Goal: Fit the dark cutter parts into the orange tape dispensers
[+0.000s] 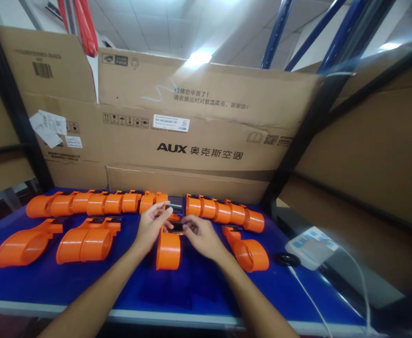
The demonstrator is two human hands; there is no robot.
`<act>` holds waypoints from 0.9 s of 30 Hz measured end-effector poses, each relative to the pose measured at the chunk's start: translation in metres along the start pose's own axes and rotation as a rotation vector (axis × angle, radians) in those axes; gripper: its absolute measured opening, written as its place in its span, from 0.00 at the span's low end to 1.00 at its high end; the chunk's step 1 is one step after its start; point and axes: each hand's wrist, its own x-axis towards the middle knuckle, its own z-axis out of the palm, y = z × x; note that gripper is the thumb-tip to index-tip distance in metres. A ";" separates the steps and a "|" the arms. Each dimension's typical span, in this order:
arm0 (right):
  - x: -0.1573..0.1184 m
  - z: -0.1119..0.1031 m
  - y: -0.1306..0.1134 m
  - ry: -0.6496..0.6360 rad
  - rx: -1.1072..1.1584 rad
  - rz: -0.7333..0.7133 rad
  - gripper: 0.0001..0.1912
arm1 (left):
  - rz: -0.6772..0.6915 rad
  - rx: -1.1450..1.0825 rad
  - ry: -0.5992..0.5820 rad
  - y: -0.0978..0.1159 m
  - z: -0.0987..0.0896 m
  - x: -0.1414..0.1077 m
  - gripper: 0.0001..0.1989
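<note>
Near the middle of the blue tabletop [128,281], my left hand [154,226] has its fingers closed around a small dark item [172,207] between thumb and fingers. My right hand [199,234] is just beside it, fingers bent and pinched at a dark flat piece [175,226] that lies between both hands. Directly below this piece is an orange ring-shaped part [168,252], open end facing the camera. Behind the hands stands a dark panel [175,200], partly covered by my left fingers. Fine details of the dark pieces are too small to tell.
Several orange rings [96,204] stand in a back row, continuing on the right [223,212]. Other orange parts lie in front at left [95,244] and right [255,255]. A black round object [287,259], cables and a white-blue box [311,246] are far right. Cardboard [199,136] walls the back.
</note>
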 end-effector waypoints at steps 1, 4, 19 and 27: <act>0.000 0.000 0.002 0.053 0.023 0.014 0.15 | 0.000 0.000 -0.016 -0.001 0.002 -0.001 0.29; 0.000 0.001 0.004 0.141 0.021 0.001 0.24 | -0.007 -0.010 -0.073 -0.004 0.007 -0.003 0.28; -0.005 0.007 0.011 0.255 -0.159 -0.101 0.15 | -0.099 0.059 -0.253 0.000 0.012 -0.011 0.26; -0.006 0.007 0.013 0.245 -0.186 -0.163 0.17 | -0.099 0.040 -0.286 0.004 0.010 -0.011 0.26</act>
